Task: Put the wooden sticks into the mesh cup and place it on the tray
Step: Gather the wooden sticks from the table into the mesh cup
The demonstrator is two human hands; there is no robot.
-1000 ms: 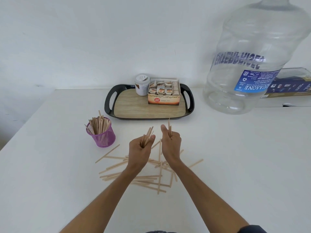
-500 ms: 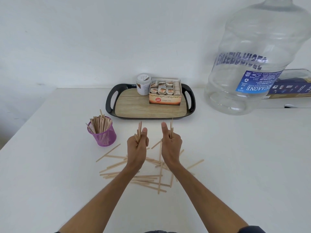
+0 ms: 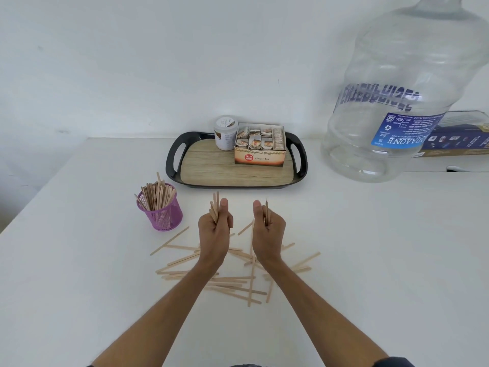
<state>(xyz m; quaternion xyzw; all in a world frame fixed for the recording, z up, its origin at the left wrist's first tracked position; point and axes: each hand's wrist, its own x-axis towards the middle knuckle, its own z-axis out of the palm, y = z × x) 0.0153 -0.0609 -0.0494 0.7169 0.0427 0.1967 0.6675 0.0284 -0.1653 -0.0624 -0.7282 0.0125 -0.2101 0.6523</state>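
Observation:
A purple mesh cup (image 3: 162, 214) stands on the white table, left of my hands, holding a bunch of wooden sticks upright. My left hand (image 3: 214, 231) is closed around a small bundle of sticks (image 3: 214, 207) that point up. My right hand (image 3: 267, 231) grips a few sticks (image 3: 266, 211) upright too. Several loose sticks (image 3: 227, 280) lie scattered on the table under and behind my wrists. The black tray with a wood-look floor (image 3: 211, 168) sits beyond my hands near the wall.
On the tray stand a white jar (image 3: 225, 132) and a box of tea sachets (image 3: 260, 148). A big clear water bottle (image 3: 402, 102) fills the right back. A flat blue box (image 3: 460, 140) lies behind it.
My left hand has turned its bundle from tilted to upright and moved a little left. The right hand has stayed nearly in place. The two hands are now further apart.

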